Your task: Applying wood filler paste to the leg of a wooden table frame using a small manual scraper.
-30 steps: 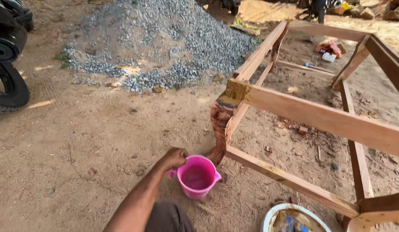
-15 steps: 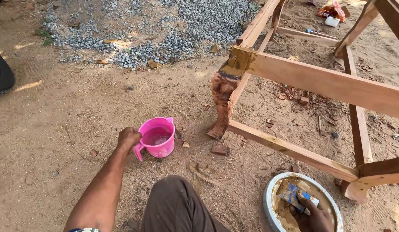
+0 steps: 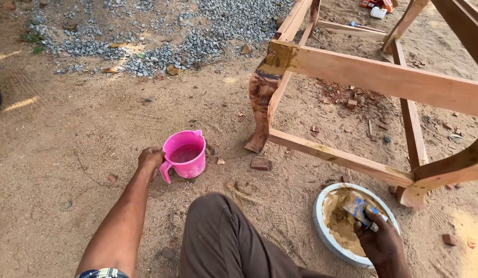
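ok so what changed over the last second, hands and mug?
The left hand slid the pink mug by its handle across the sand, away from the carved frame leg toward the person's left. The right hand came into view, holding a blue-smeared scraper in the white dish of brown paste. Unchanged: left-hand grip on the mug handle, wooden frame, gravel pile.

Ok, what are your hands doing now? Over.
Left hand gripping pink jug handle, jug on sand. Right hand holding blue scraper in putty bowl. Nothing blocking.
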